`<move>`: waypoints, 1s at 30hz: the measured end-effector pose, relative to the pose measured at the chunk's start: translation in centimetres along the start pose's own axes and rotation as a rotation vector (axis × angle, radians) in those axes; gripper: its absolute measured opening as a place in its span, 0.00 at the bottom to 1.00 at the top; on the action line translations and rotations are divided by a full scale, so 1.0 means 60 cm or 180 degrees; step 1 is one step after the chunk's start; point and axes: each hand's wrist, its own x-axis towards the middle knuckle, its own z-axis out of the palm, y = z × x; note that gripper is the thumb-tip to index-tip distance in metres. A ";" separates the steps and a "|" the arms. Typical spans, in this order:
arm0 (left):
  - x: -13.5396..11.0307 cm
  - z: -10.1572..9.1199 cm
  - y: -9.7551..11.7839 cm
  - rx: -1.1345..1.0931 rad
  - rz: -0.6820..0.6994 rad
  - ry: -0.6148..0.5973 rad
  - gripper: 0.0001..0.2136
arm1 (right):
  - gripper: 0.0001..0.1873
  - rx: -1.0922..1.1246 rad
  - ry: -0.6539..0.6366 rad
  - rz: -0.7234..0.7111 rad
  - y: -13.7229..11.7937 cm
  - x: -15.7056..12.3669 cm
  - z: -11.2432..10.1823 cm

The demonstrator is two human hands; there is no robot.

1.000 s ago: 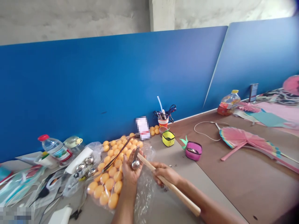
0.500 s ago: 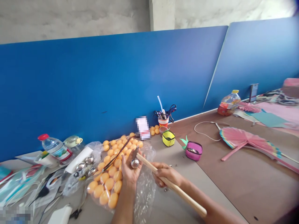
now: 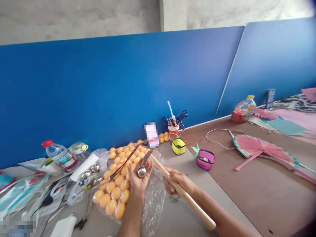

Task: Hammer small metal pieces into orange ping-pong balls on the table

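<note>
My left hand is raised palm up over the table, its fingers cupped round a shiny silver ball. My right hand grips the wooden handle of a hammer near its middle. The hammer's dark metal head is lifted a little above and behind the silver ball, apart from it. Under my left hand lies a clear plastic bag of orange balls.
More orange balls are heaped by the blue partition. Other silver balls, water bottles, a pen cup, yellow and pink small baskets, a pink paper fan and an oil bottle lie around.
The hammer head has risen off the silver ball and now sits above it. My right hand has moved slightly up and right; my left hand still cups the ball.
</note>
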 end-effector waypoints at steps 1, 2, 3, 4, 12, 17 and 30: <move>0.001 0.000 0.000 -0.0028 0.0015 0.0019 0.24 | 0.31 -0.0151 0.0000 0.0152 0.001 0.000 0.001; 0.001 -0.001 0.000 -0.0063 0.0031 0.0026 0.24 | 0.32 -0.0279 -0.0012 0.0308 0.003 0.000 0.002; 0.002 -0.001 0.000 -0.0098 0.0046 0.0012 0.25 | 0.32 -0.0346 -0.0036 0.0416 0.004 0.000 0.003; 0.002 0.000 0.000 -0.0125 0.0059 -0.0026 0.25 | 0.33 -0.0346 -0.0072 0.0453 0.005 0.000 0.003; 0.005 -0.001 -0.001 -0.0094 0.0129 -0.0035 0.22 | 0.31 -0.0375 0.0021 0.0207 0.009 0.002 -0.002; 0.003 0.000 0.000 -0.0098 0.0099 -0.0077 0.24 | 0.33 -0.0016 -0.0034 0.0076 0.012 0.003 -0.004; 0.005 0.000 -0.001 -0.0135 0.0095 -0.0009 0.23 | 0.33 0.0161 -0.0074 -0.0065 0.003 0.002 -0.013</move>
